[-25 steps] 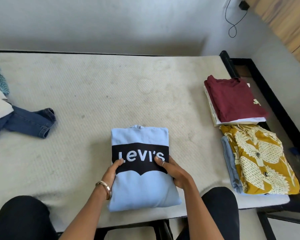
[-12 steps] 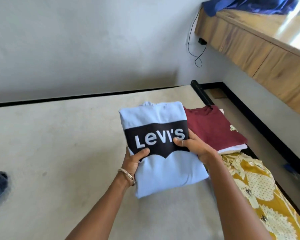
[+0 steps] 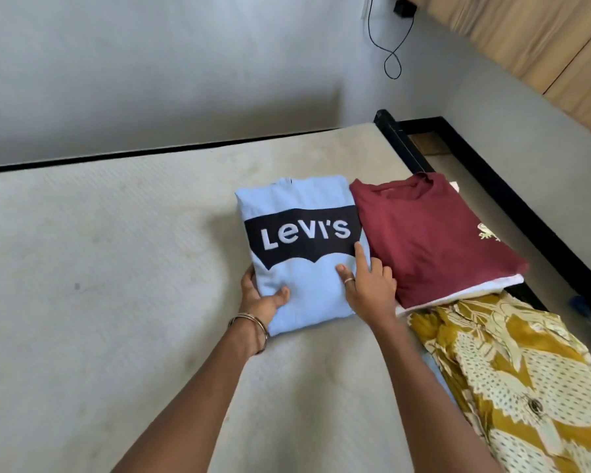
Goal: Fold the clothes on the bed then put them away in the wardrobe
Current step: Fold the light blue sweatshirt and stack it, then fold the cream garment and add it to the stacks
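Note:
A folded light-blue Levi's sweatshirt (image 3: 301, 254) lies on the bed's beige mattress (image 3: 116, 268), right beside a folded maroon t-shirt (image 3: 430, 233). My left hand (image 3: 261, 298) grips the sweatshirt's lower left edge, thumb on top. My right hand (image 3: 369, 285) rests on its right side with the fingers straight, the forefinger touching the black logo band. Below the maroon shirt lies a folded mustard patterned shirt (image 3: 512, 377).
The maroon shirt sits on a white folded garment (image 3: 475, 290). A black bed frame (image 3: 512, 199) runs along the mattress's right side, next to the grey wall. A black cable (image 3: 389, 52) hangs on the wall. Wooden cabinet fronts (image 3: 543, 39) fill the top right.
The sweatshirt was lifted from the near middle of the bed, carried right, and now lies beside the maroon shirt. My right hand has loosened from a grip to straight fingers.

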`<state>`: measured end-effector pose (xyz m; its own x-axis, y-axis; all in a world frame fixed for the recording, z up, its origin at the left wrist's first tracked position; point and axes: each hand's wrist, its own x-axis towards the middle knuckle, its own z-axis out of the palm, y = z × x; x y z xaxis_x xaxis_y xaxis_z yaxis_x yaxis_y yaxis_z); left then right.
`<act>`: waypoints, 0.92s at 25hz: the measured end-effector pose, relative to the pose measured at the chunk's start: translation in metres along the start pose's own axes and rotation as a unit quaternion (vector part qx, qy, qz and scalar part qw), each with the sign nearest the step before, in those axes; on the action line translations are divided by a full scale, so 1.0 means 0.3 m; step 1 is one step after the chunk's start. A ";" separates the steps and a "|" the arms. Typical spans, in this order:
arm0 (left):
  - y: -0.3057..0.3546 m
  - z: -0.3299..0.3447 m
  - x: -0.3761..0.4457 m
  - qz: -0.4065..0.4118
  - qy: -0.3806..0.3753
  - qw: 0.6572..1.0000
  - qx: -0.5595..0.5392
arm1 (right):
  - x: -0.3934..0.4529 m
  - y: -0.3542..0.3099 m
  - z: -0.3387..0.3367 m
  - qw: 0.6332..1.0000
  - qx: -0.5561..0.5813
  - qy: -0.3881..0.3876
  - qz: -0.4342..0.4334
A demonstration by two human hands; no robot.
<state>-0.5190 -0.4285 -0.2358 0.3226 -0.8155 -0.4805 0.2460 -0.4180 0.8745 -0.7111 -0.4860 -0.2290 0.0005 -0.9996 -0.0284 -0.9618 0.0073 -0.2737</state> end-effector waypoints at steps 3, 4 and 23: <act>0.003 -0.016 -0.006 -0.040 0.010 0.998 -0.044 | -0.001 -0.023 -0.022 1.000 0.009 0.012 0.012; 0.002 -0.019 -0.012 -0.050 0.008 0.998 -0.048 | -0.019 -0.041 -0.029 0.998 0.005 0.064 0.001; -0.005 -0.788 -0.605 0.081 0.057 0.902 0.420 | -0.659 -0.685 -0.145 0.992 0.102 -0.055 -0.056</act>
<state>-0.3619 -0.1853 -0.1655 0.3966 -0.8666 -0.3027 -0.5761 -0.4917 0.6529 -0.5253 -0.2912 -0.1253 0.1455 -0.9853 -0.0892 -0.8784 -0.0871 -0.4700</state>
